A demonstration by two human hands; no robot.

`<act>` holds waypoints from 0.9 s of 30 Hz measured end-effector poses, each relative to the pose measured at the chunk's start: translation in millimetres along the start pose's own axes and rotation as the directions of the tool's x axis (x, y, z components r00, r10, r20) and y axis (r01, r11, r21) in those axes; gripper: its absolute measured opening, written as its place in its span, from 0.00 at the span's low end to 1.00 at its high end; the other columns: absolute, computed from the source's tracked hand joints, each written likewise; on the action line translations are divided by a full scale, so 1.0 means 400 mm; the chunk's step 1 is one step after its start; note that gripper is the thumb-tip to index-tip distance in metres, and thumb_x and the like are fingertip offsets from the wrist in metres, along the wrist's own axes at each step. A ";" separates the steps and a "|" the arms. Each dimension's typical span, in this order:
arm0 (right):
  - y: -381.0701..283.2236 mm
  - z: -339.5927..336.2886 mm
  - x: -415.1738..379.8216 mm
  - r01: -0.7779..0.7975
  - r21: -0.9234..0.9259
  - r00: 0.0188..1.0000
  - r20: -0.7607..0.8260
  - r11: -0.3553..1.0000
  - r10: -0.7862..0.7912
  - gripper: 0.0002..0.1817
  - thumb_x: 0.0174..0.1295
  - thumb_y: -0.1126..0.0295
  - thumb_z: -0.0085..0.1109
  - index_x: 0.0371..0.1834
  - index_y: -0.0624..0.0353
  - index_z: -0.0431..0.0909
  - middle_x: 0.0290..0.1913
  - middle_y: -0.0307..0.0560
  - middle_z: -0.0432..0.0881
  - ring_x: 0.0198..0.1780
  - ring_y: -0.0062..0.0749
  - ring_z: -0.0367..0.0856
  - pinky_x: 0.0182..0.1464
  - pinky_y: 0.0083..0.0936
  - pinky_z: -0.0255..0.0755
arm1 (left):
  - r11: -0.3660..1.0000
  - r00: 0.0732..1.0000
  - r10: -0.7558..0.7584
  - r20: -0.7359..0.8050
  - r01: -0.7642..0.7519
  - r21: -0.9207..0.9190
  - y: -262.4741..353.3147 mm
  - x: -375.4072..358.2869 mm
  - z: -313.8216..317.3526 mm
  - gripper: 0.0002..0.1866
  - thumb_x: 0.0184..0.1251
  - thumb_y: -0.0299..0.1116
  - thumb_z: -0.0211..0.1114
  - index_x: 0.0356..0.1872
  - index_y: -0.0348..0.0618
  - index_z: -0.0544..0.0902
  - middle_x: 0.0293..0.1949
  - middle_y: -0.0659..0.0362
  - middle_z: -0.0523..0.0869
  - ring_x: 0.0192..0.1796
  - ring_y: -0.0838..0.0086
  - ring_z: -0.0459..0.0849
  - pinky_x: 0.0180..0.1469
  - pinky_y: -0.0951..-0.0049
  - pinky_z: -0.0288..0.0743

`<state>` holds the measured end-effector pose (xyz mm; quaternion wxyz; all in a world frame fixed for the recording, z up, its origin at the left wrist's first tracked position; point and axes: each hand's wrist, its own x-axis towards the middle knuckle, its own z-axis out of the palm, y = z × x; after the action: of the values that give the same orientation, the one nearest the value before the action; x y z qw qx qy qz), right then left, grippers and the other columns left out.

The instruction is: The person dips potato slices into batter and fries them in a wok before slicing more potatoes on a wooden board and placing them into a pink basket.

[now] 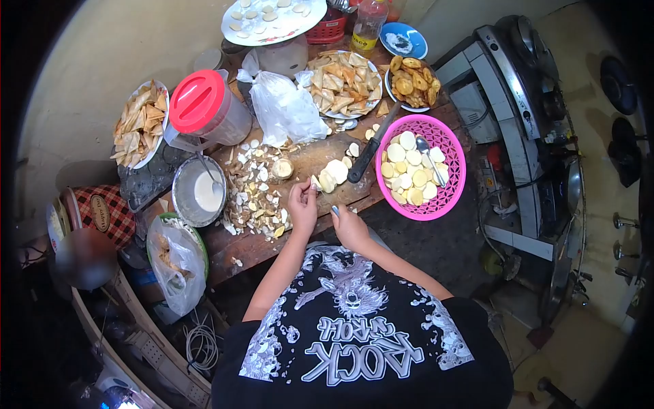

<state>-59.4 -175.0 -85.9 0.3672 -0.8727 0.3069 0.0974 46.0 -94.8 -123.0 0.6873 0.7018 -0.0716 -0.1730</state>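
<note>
My left hand (302,207) is at the front edge of the wooden cutting board (310,160), fingers pinched on a small pale slice (315,183). Just right of it, my right hand (352,229) is closed around a thin blue-ended tool (335,212), most of it hidden in the fist. Beyond the fingers lie several pale round root slices (332,174). A knife with a black handle (363,162) rests on the board, blade pointing away. A peeled pale chunk (281,168) stands on the left, beside a heap of peelings (255,198).
Right of the board is a pink basket (454,178) of slices with a spoon (432,160). Plates of folded pastries (344,82) and fried slices (413,83) stand behind. On the left are a red-lidded pitcher (197,102) and a metal bowl of white batter (206,194).
</note>
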 end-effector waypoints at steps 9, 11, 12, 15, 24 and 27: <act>-0.034 -0.029 -0.012 -0.010 -0.041 0.999 -0.037 0.999 0.009 0.18 0.68 0.59 0.42 0.35 0.66 0.68 0.24 0.66 0.78 0.29 0.61 0.79 0.31 0.51 0.72 | 0.998 1.000 0.018 0.000 -0.018 -0.054 -0.040 0.009 0.000 0.06 0.67 0.25 0.57 0.40 0.32 0.75 0.37 0.61 0.77 0.36 0.83 0.78 0.38 0.83 0.74; -0.047 -0.040 -0.019 -0.008 -0.034 1.000 -0.019 0.999 0.007 0.19 0.69 0.58 0.39 0.36 0.66 0.68 0.24 0.66 0.78 0.29 0.61 0.79 0.31 0.51 0.72 | 0.996 1.000 0.019 -0.006 -0.020 -0.083 -0.061 0.010 -0.003 0.06 0.67 0.25 0.57 0.40 0.32 0.75 0.36 0.61 0.77 0.36 0.83 0.78 0.38 0.83 0.74; -0.042 -0.035 -0.012 -0.023 -0.074 1.000 0.012 0.997 0.024 0.19 0.69 0.57 0.38 0.39 0.64 0.67 0.25 0.64 0.79 0.30 0.58 0.80 0.33 0.50 0.73 | 0.996 1.000 0.016 -0.006 -0.016 -0.093 -0.064 0.010 -0.003 0.06 0.67 0.25 0.57 0.40 0.32 0.75 0.36 0.61 0.77 0.36 0.83 0.78 0.38 0.83 0.74; -0.034 -0.011 -0.009 -0.023 -0.070 1.000 0.017 0.997 0.024 0.20 0.69 0.56 0.38 0.39 0.65 0.68 0.26 0.65 0.79 0.32 0.59 0.80 0.34 0.51 0.73 | 0.997 1.000 0.012 -0.001 -0.012 -0.075 -0.071 0.009 -0.007 0.07 0.67 0.26 0.57 0.40 0.31 0.75 0.37 0.60 0.77 0.36 0.82 0.78 0.38 0.83 0.75; -0.014 0.010 0.037 -0.046 0.074 0.998 -0.033 0.996 0.049 0.20 0.70 0.57 0.38 0.36 0.66 0.70 0.28 0.69 0.78 0.34 0.65 0.77 0.37 0.53 0.68 | 0.990 0.994 0.084 0.076 -0.092 0.109 -0.012 0.002 -0.016 0.07 0.65 0.26 0.59 0.39 0.31 0.77 0.37 0.59 0.75 0.34 0.79 0.80 0.36 0.81 0.75; 0.008 0.011 0.045 -0.039 0.147 0.999 -0.008 0.988 0.041 0.19 0.70 0.58 0.38 0.37 0.66 0.70 0.29 0.71 0.77 0.35 0.66 0.76 0.37 0.52 0.68 | 0.977 0.984 0.148 0.095 -0.161 0.137 0.025 -0.013 -0.010 0.09 0.63 0.26 0.61 0.42 0.31 0.76 0.38 0.55 0.76 0.32 0.78 0.80 0.32 0.81 0.76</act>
<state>-47.0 -182.0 -98.1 0.4266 -0.8375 0.3327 0.0769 43.8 -89.8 -112.3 0.6426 0.7339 -0.1674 -0.1430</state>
